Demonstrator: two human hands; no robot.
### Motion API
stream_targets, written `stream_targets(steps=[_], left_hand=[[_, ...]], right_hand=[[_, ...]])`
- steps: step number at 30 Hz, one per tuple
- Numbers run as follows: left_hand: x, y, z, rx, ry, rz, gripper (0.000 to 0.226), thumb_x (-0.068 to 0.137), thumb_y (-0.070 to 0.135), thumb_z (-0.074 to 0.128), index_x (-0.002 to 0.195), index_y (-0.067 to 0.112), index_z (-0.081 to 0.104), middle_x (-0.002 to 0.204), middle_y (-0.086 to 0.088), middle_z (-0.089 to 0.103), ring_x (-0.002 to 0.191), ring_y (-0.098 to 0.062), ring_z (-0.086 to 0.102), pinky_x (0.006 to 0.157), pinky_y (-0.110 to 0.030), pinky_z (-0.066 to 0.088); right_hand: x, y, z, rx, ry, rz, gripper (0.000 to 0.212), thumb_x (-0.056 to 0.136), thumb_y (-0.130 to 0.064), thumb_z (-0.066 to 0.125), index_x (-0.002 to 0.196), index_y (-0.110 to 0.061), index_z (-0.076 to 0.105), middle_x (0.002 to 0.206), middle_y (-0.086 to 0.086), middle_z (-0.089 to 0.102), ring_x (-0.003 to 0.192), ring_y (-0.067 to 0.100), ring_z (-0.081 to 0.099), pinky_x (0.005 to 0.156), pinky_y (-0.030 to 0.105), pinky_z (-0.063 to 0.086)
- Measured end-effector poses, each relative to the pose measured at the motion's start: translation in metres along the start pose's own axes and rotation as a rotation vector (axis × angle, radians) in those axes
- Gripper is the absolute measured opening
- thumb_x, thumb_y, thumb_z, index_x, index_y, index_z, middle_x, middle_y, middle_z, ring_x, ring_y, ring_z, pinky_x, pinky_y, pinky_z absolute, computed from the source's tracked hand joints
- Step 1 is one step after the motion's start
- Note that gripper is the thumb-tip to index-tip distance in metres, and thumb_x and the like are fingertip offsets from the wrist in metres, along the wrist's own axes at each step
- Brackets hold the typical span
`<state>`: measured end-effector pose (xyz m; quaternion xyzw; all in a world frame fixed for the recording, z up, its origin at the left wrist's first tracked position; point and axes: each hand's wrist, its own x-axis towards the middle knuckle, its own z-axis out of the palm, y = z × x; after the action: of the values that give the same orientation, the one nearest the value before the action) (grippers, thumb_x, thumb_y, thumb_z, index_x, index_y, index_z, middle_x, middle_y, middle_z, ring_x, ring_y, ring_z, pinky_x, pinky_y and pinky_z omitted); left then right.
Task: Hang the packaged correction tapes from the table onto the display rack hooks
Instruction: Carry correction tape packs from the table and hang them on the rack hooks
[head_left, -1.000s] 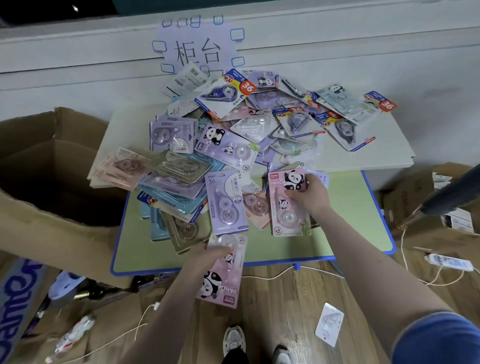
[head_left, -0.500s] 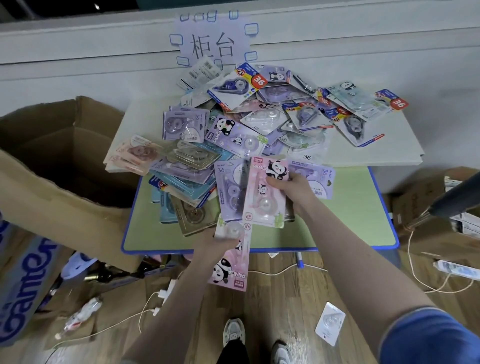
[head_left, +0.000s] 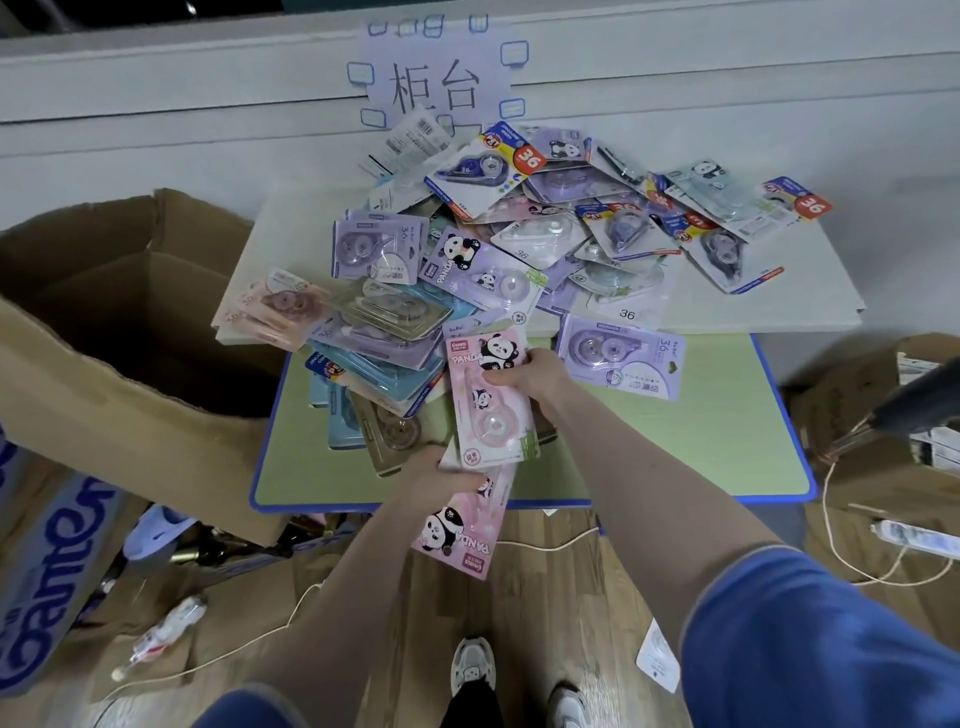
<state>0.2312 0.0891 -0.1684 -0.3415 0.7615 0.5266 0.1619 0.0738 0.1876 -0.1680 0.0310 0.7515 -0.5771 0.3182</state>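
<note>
I see glossy clear-plastic blisters on printed card packs (head_left: 491, 400), a smooth matt green bench (head_left: 675, 447), rough brown cardboard box (head_left: 104, 364) at nine o'clock, wood-grain floor (head_left: 545, 623).

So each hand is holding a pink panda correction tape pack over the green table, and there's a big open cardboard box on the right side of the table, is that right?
Not quite. The head view shows the open cardboard box on the left of the green table, not the right. The rest holds: the right hand grips one pink panda pack and the left hand another.
</note>
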Motion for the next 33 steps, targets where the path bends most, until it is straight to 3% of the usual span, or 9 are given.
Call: stream_targets(steps=[3, 7, 11, 16, 20, 23, 28, 31, 33], left_hand=[[0.007, 0.006, -0.005, 0.017, -0.039, 0.018, 0.014, 0.083, 0.014, 0.074, 0.091, 0.017, 0.064, 0.089, 0.005, 0.065, 0.081, -0.007, 0.058, 0.064, -0.019, 0.042], [0.013, 0.011, -0.010, 0.015, -0.096, 0.022, 0.016, 0.082, 0.014, 0.075, 0.093, 0.018, 0.064, 0.090, 0.006, 0.066, 0.086, -0.012, 0.060, 0.068, -0.021, 0.045], [0.018, 0.020, -0.010, 0.001, -0.152, 0.071, 0.022, 0.084, 0.023, 0.075, 0.101, 0.018, 0.063, 0.101, 0.001, 0.066, 0.094, -0.015, 0.060, 0.068, -0.024, 0.044], [0.020, 0.031, -0.008, 0.036, -0.223, 0.148, 0.015, 0.081, 0.024, 0.077, 0.087, 0.019, 0.064, 0.081, 0.004, 0.066, 0.081, -0.014, 0.059, 0.064, -0.024, 0.043], [0.015, 0.041, -0.002, 0.130, -0.392, 0.149, 0.061, 0.050, 0.015, 0.088, 0.106, 0.007, 0.067, 0.095, -0.008, 0.073, 0.089, -0.022, 0.069, 0.079, -0.033, 0.053], [-0.007, 0.059, 0.017, 0.229, -0.483, 0.226, 0.042, 0.059, -0.001, 0.073, 0.098, 0.008, 0.062, 0.086, -0.007, 0.068, 0.074, -0.020, 0.063, 0.066, -0.025, 0.046], [-0.062, 0.092, 0.077, 0.399, -0.588, 0.459, 0.032, 0.043, 0.012, 0.057, 0.074, 0.005, 0.063, 0.066, -0.007, 0.058, 0.053, -0.017, 0.050, 0.040, -0.015, 0.032], [-0.118, 0.109, 0.128, 0.458, -0.660, 0.585, 0.014, 0.055, 0.004, 0.065, 0.063, 0.010, 0.056, 0.059, -0.004, 0.051, 0.052, -0.016, 0.044, 0.038, -0.016, 0.029], [-0.163, 0.115, 0.167, 0.497, -0.731, 0.677, 0.012, 0.050, 0.007, 0.063, 0.061, 0.012, 0.059, 0.055, 0.000, 0.052, 0.051, -0.013, 0.045, 0.040, -0.016, 0.031]], right_hand=[[0.003, -0.001, -0.003, 0.021, 0.043, 0.000, 0.044, 0.068, -0.011, 0.083, 0.106, -0.002, 0.063, 0.103, 0.009, 0.067, 0.094, 0.023, 0.064, 0.080, 0.031, 0.052], [-0.003, 0.003, -0.017, 0.049, 0.048, 0.002, 0.040, 0.071, -0.013, 0.080, 0.106, -0.003, 0.064, 0.105, 0.011, 0.069, 0.093, 0.026, 0.066, 0.085, 0.039, 0.055], [-0.023, 0.004, -0.034, 0.151, 0.118, -0.074, 0.022, 0.078, -0.002, 0.072, 0.099, -0.002, 0.065, 0.089, 0.007, 0.069, 0.073, 0.018, 0.063, 0.062, 0.021, 0.053], [-0.062, 0.020, -0.062, 0.399, 0.319, -0.189, 0.013, 0.083, 0.004, 0.064, 0.088, -0.007, 0.063, 0.068, -0.005, 0.070, 0.061, 0.010, 0.065, 0.062, 0.023, 0.052], [-0.116, 0.036, -0.081, 0.553, 0.539, -0.288, 0.018, 0.086, 0.000, 0.061, 0.096, -0.015, 0.063, 0.086, -0.003, 0.072, 0.075, 0.013, 0.067, 0.072, 0.029, 0.055], [-0.171, 0.050, -0.099, 0.683, 0.658, -0.345, 0.020, 0.089, 0.002, 0.057, 0.100, -0.015, 0.062, 0.088, -0.001, 0.072, 0.074, 0.014, 0.068, 0.068, 0.028, 0.056], [-0.281, 0.092, -0.135, 0.756, 0.909, -0.375, 0.030, 0.082, -0.008, 0.068, 0.111, -0.011, 0.062, 0.106, 0.012, 0.070, 0.091, 0.030, 0.066, 0.085, 0.045, 0.052], [-0.361, 0.124, -0.155, 0.773, 1.091, -0.377, 0.025, 0.083, -0.008, 0.067, 0.107, -0.014, 0.062, 0.107, 0.012, 0.069, 0.094, 0.032, 0.065, 0.088, 0.047, 0.050], [-0.418, 0.148, -0.167, 0.762, 1.224, -0.389, 0.022, 0.087, -0.003, 0.062, 0.105, -0.014, 0.062, 0.105, 0.010, 0.069, 0.092, 0.028, 0.065, 0.085, 0.043, 0.052]])
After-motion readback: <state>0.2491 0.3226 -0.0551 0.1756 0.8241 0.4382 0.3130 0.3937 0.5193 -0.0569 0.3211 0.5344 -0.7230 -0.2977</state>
